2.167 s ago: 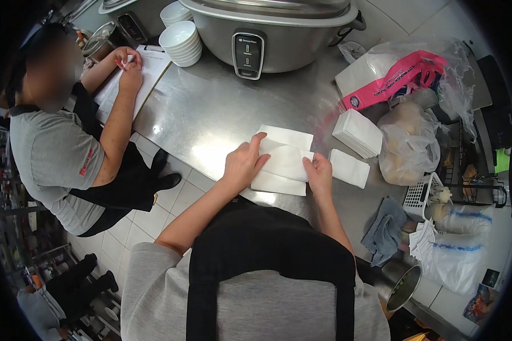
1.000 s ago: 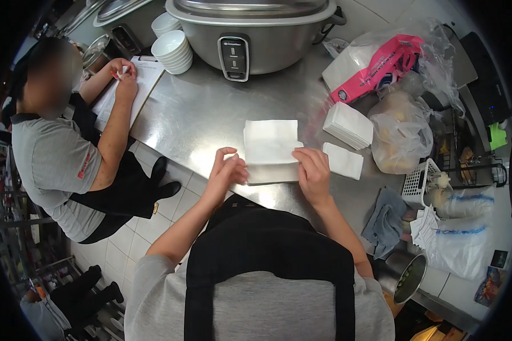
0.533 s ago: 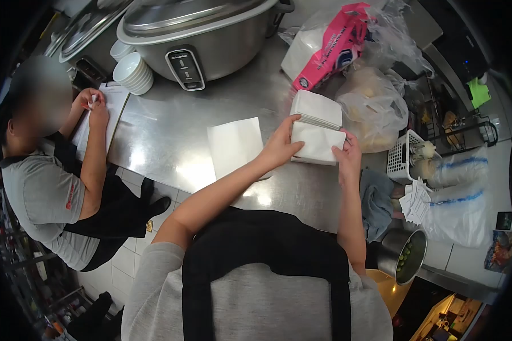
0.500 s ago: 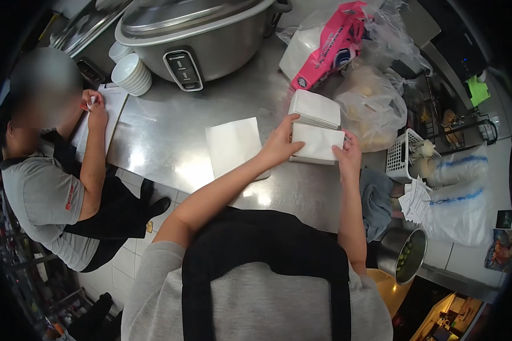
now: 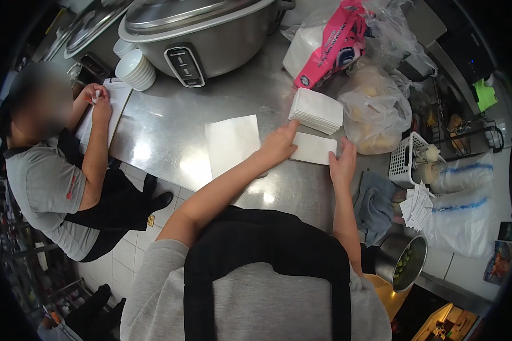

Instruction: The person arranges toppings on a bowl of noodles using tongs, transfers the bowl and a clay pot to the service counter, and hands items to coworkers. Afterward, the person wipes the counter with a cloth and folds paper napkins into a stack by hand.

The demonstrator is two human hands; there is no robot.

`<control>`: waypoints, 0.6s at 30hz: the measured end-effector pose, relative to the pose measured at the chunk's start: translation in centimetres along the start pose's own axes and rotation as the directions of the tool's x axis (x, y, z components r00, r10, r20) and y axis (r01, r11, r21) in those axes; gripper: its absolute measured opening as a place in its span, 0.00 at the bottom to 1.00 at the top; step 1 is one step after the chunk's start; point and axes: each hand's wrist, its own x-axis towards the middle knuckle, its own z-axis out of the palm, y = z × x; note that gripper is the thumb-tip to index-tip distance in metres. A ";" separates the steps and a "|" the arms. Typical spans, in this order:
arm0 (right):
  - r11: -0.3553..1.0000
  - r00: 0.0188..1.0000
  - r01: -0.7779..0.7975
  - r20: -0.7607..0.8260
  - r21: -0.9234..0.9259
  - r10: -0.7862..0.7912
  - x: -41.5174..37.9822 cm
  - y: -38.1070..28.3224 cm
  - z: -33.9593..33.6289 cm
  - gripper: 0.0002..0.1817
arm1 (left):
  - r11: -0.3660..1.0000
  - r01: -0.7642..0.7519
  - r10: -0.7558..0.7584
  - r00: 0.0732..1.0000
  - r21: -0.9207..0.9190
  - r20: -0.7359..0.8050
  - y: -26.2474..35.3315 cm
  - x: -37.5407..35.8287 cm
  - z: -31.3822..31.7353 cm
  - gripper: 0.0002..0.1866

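Note:
A folded white napkin (image 5: 313, 149) lies flat on the steel counter in front of me, between my two hands. My left hand (image 5: 279, 145) is at its left edge, with index finger and thumb spread apart. At the right edge is my right hand (image 5: 342, 162), its fingers stretched out and apart. Just beyond is a thick stack of folded white napkins (image 5: 317, 109), its layered edge facing me. To the left a larger white paper sheet (image 5: 232, 142) lies partly under my left forearm.
A large rice cooker (image 5: 210, 42) and stacked white bowls (image 5: 135, 69) stand at the back. A pink-labelled pack (image 5: 333, 42), a plastic bag (image 5: 375, 113), a white basket (image 5: 401, 162) and a grey cloth (image 5: 375, 202) are at right. A co-worker (image 5: 51, 187) writes at left.
The folded napkins between my hands have gone from raised and gripped to flat on the counter. My right hand's fingers have opened. The view has shifted slightly.

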 end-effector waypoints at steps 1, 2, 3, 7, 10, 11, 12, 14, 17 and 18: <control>1.000 1.000 0.007 0.007 0.010 -0.007 0.1 -1.3 -0.5 0.22 | 0.992 -0.121 0.123 0.990 0.041 -0.075 0.7 -0.4 -1.0 0.24; 0.993 0.998 -0.028 0.052 0.112 0.022 0.2 -3.3 -1.6 0.20 | 0.993 -0.109 0.113 0.990 0.047 -0.081 1.4 -1.3 -2.7 0.24; 0.975 0.994 -0.069 0.098 0.210 0.049 0.3 -5.1 -2.3 0.18 | 0.979 -0.160 0.160 0.987 0.126 0.006 2.0 -2.7 -4.9 0.21; 0.927 0.951 -0.049 0.302 0.372 -0.071 -0.3 -10.0 -2.7 0.14 | 0.938 -0.141 0.035 0.948 0.318 0.316 1.9 -9.1 -10.6 0.14; 0.860 0.908 0.049 0.336 0.508 -0.250 -0.9 -12.4 -1.5 0.11 | 0.913 -0.162 0.063 0.963 0.375 0.263 0.5 -11.0 -10.3 0.13; 0.856 0.902 0.057 0.341 0.514 -0.265 -0.8 -13.0 -1.3 0.11 | 0.914 -0.148 0.053 0.967 0.379 0.249 0.2 -11.2 -10.5 0.13; 0.848 0.893 0.044 0.360 0.529 -0.271 -0.7 -13.6 -1.2 0.11 | 0.934 -0.123 0.028 0.962 0.337 0.273 0.1 -11.0 -10.7 0.12; 0.841 0.877 0.035 0.388 0.540 -0.285 -0.6 -14.3 -1.1 0.10 | 0.954 -0.088 0.002 0.958 0.287 0.288 -0.4 -10.6 -11.3 0.11; 0.830 0.851 -0.072 0.469 0.553 -0.239 -0.3 -14.5 -1.0 0.10 | 0.993 -0.028 -0.010 0.946 0.112 0.325 -1.6 -9.7 -12.3 0.08; 0.810 0.839 -0.089 0.482 0.580 -0.253 -0.4 -14.2 -0.7 0.09 | 0.999 0.045 -0.044 0.939 0.005 0.341 -2.0 -9.5 -12.4 0.07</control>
